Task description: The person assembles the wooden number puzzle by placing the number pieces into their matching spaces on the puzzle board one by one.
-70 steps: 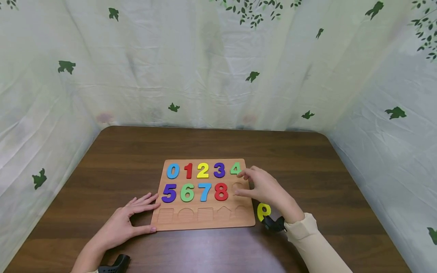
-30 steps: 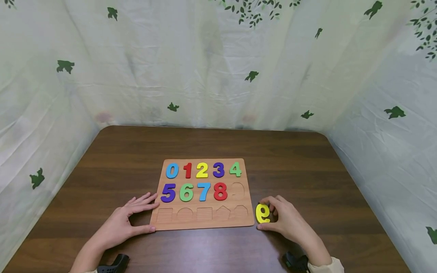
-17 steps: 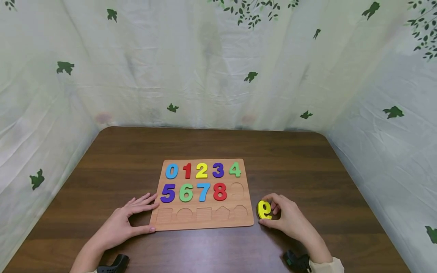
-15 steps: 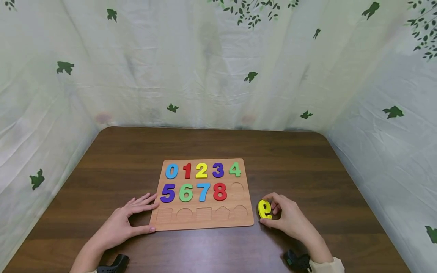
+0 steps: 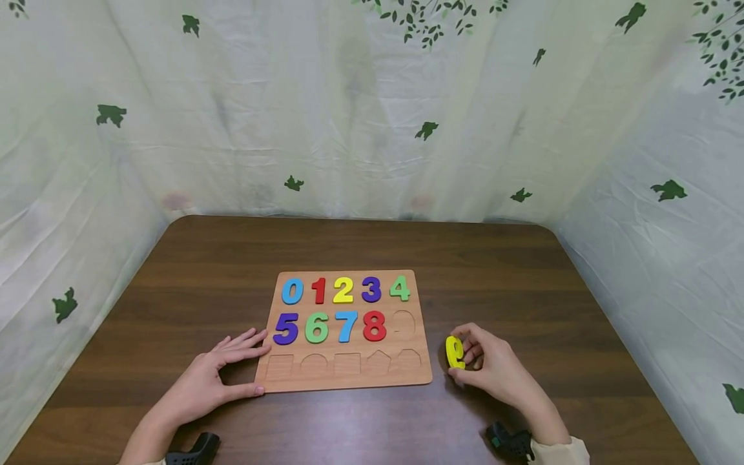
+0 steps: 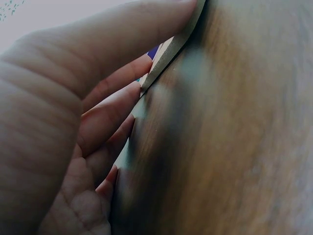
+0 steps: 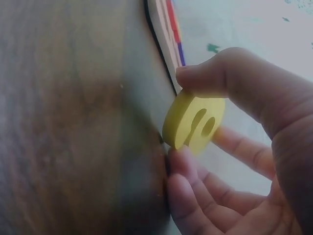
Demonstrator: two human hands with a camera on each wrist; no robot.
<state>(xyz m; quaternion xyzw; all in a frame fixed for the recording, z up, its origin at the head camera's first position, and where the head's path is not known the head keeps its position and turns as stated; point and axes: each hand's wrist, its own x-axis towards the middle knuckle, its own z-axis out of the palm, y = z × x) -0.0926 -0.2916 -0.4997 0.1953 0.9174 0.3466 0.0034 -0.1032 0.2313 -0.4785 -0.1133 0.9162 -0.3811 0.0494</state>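
Note:
To the right of the wooden number puzzle board (image 5: pixel 354 365), my right hand (image 5: pixel 491 365) pinches a yellow number 9 piece (image 5: pixel 454 352) between thumb and fingers. In the right wrist view the yellow 9 (image 7: pixel 195 122) is tilted, its face turned toward the wrist, above the table. My left hand (image 5: pixel 212 378) rests at the board's left edge, fingers spread, with thumb and fingertips touching the rim. Coloured numbers 0 to 8 sit in the board's two upper rows. The recess (image 5: pixel 404 325) beside the red 8 (image 5: pixel 374 326) is bare, as is the bottom row of shape recesses.
The brown wooden table (image 5: pixel 232 258) extends around the board. A pale curtain (image 5: pixel 360 97) with green bird and leaf prints encloses the table's back and sides. Black wrist devices (image 5: pixel 511 442) are on both wrists.
My right hand has moved from over the board's right side down to the yellow 9, gripped it, then shifted it slightly right and tilted it up. The left hand has stayed at the board.

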